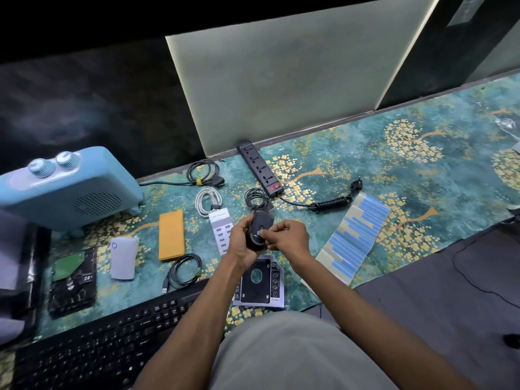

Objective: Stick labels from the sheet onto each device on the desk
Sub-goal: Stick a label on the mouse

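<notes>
My left hand (240, 243) grips a black computer mouse (260, 225) held above the patterned cloth (365, 153). Fingertips of my right hand (287, 236) pinch a small blue label (260, 234) against the mouse's surface. The label sheet (353, 236), with several blue strips, lies to the right of my hands. The mouse's coiled cable (256, 197) trails just behind it.
Around my hands lie a white multi-port USB charger (221, 233), orange power bank (171, 235), white power bank (123, 257), black power strip (260, 167), blue heater (67, 187), drive caddy (260, 280), circuit board (74, 280), keyboard (107, 342) and cable coils (184, 270).
</notes>
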